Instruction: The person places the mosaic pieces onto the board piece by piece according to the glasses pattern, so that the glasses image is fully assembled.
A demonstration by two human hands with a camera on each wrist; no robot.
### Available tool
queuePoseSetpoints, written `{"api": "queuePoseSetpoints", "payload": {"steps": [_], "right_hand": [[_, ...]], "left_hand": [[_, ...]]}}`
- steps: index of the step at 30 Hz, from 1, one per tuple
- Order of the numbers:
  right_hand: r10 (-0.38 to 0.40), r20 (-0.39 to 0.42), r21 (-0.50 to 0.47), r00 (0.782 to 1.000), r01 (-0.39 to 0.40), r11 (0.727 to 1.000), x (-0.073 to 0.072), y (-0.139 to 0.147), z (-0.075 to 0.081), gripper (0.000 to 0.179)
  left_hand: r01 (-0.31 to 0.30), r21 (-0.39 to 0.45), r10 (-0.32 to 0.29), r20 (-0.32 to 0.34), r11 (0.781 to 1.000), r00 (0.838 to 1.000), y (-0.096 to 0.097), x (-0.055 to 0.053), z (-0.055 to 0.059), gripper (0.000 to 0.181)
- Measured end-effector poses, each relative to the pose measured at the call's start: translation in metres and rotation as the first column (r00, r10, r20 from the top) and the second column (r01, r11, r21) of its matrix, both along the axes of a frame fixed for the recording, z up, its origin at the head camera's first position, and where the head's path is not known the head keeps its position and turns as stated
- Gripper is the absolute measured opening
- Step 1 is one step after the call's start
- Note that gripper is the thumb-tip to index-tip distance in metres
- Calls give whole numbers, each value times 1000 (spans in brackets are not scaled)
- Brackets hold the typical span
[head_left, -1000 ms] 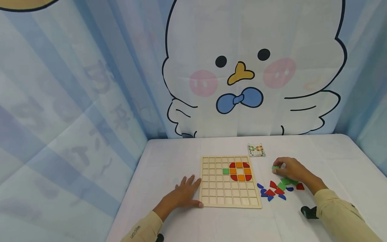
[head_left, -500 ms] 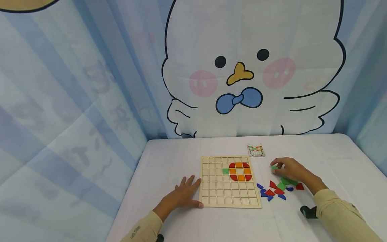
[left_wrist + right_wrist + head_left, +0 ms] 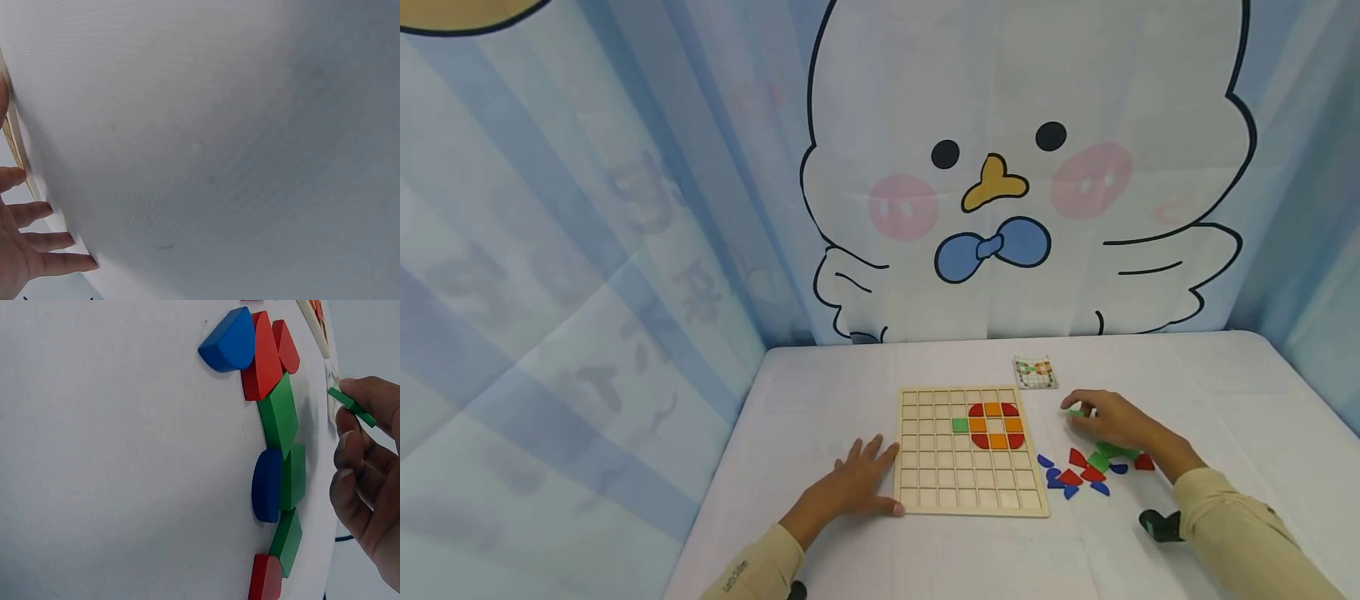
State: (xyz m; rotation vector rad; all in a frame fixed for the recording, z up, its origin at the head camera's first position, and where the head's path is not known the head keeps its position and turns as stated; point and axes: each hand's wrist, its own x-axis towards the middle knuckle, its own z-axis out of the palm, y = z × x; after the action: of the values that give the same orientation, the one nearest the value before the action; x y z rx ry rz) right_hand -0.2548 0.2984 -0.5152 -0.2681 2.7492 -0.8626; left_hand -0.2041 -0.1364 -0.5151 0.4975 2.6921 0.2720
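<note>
A square wooden grid board (image 3: 940, 475) lies on the table, with a ring of red and orange pieces and one green square (image 3: 960, 426) set in its cells. My left hand (image 3: 859, 479) rests at the board's left edge, fingers spread and thumb touching the near left corner. In the left wrist view its fingers (image 3: 56, 262) lie straight on the cloth. Between thumb and fingertips my right hand (image 3: 1112, 418) pinches a green square tile (image 3: 353, 407), held above the table right of the board. Loose green blocks (image 3: 281, 415) lie below that hand.
Several red (image 3: 1070, 477) and blue (image 3: 1101, 489) pieces lie scattered right of the board. A small pattern card (image 3: 1036, 372) sits beyond the board's far right corner. Behind the table hangs a curtain (image 3: 1000, 300) with a cartoon figure.
My right hand has moved slightly left toward the board with the green square tile. The left hand and the board have stayed in place.
</note>
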Motion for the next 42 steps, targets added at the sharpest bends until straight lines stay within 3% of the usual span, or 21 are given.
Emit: {"api": "queuePoseSetpoints", "payload": {"steps": [25,32,42], "right_hand": [[123,-15,-143,992,-124,982,-10,-42,2,28],[185,-28,-203,982,-187,961,-12,-53,1,32],[266,14,-251,964,-254,934,-16,-73,5,34]], "left_hand": [[3,-3,-3,4,1000,1000,-2,-1,1,101],[-2,5,2,9,1000,1000,-2,1,4,101],[-1,5,1,3,1000,1000,-4,-1,-3,102]]}}
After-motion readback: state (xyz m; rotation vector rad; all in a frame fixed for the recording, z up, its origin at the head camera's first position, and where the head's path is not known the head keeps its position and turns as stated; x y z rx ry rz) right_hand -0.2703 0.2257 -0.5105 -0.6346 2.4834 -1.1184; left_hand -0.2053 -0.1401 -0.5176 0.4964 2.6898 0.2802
